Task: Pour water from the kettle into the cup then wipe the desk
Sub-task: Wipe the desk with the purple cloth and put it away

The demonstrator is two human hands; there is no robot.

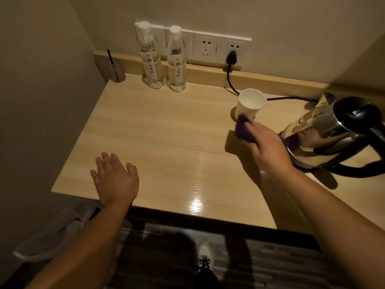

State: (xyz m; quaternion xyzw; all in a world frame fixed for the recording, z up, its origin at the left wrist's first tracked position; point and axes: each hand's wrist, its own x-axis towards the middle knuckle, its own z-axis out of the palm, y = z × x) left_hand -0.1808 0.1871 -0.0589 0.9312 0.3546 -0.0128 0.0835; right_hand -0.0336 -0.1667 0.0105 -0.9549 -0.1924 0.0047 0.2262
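Observation:
A white paper cup [251, 104] stands upright on the light wooden desk [166, 138], right of centre. A steel kettle [325, 126] with a black handle sits on its base at the right edge, its cord plugged into the wall. My right hand [264, 142] presses a purple cloth [244, 129] onto the desk between the cup and the kettle; the cloth touches the cup's foot. My left hand [115, 178] hovers flat over the desk's front left part, fingers apart, holding nothing.
Two clear water bottles [152, 57] [176, 59] stand at the back by the wall sockets [208, 46]. A small holder with a black pen [115, 69] sits in the back left corner. A wall runs along the left. A bin bag [54, 232] lies on the floor.

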